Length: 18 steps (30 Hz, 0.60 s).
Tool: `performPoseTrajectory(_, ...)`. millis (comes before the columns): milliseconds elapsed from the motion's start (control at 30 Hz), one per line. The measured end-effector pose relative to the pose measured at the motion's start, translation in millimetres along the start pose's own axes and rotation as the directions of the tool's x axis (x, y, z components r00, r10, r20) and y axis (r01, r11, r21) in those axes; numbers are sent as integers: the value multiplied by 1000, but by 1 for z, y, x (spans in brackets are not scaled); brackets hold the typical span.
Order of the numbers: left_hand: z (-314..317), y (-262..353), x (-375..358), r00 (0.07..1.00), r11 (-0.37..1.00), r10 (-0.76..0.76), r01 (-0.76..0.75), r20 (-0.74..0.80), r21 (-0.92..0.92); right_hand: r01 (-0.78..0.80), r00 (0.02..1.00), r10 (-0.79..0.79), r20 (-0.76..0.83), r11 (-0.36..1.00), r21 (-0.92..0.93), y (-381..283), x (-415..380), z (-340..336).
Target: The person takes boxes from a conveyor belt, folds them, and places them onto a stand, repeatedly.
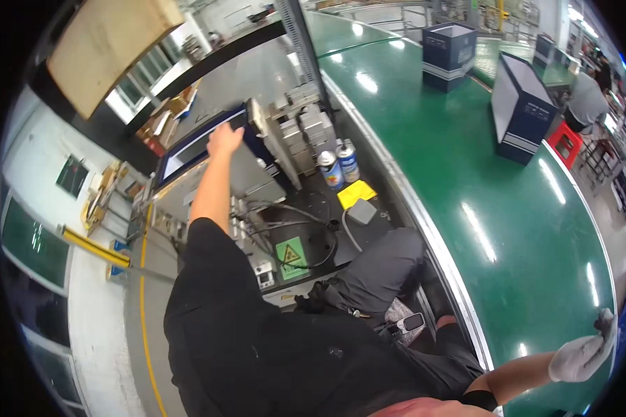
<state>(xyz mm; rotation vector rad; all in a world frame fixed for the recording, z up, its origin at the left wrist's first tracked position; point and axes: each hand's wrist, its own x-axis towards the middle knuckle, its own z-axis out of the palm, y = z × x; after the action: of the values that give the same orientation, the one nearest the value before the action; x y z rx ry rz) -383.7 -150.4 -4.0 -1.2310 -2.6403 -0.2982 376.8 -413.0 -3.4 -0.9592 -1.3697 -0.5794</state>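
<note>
My left hand [225,140], bare, reaches forward to a dark blue box [196,142] with a pale interior, which sits on a machine. Its fingers are bent at the box's upper edge and their tips are partly hidden. At the lower right, over the far edge of the green conveyor belt [424,149], is my right hand [581,357] in a whitish glove. Its fingers are pressed together, with a small dark patch at the tips that I cannot make out.
Two blue boxes [449,57] [523,110] stand on the belt. Spray cans [330,170], a yellow sheet [357,195], cables and a green warning label [291,257] lie near the machine. A wooden panel [111,48] hangs upper left. Another person [586,101] sits beyond a red stool [565,143].
</note>
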Motion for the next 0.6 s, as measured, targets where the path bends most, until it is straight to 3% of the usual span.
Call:
performPoseTrajectory(100, 40, -23, 66, 955, 1000, 1, 2, 296, -10, -64, 998, 63, -5, 990, -125, -3, 3, 12)
performPoseTrajectory(133, 8, 6, 32, 947, 999, -36, 23, 318, 45, -118, 993, 118, -9, 985, -125, -4, 3, 17)
performPoseTrajectory(167, 28, -5, 61, 929, 998, 20, -39, 370, 44, -182, 983, 181, -22, 966, -182, -10, 7, 26)
performPoseTrajectory(200, 43, -14, 80, 933, 996, 86, -92, 348, 1, -210, 978, 210, -11, 973, -100, -7, 9, 31)
performPoseTrajectory(267, 54, -6, 84, 931, 998, 57, -65, 359, 9, -211, 974, 221, 53, 966, -150, -10, 15, 37)
performPoseTrajectory(300, 67, -10, 90, 958, 997, 71, -74, 279, -1, -205, 977, 212, 31, 967, -149, -11, 19, 44)
performPoseTrajectory(367, 38, 19, 45, 991, 999, -31, 25, 132, 40, -132, 988, 144, 49, 973, -187, -9, 26, 48)
performPoseTrajectory(600, 32, -10, 59, 1000, 999, -19, 20, 17, -47, -177, 984, 179, -8, 964, -200, 9, 30, 37)
